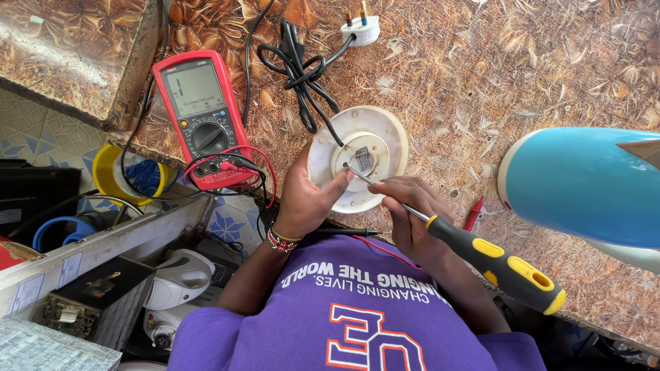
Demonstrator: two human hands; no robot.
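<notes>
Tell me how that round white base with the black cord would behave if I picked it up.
The round white base looks like thin moulded plastic, so probably stiff and light. Its flat disc shape should sit steady rather than roll. The black cord and white plug would likely dangle and drag behind.

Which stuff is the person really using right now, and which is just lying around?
In use:
left hand steadying the round white base
right hand holding the black-and-yellow screwdriver, tip at the base's middle
black cord with white plug, running from the base

Lying about:
red multimeter
blue and white kettle body
red probe
yellow tape roll
</notes>
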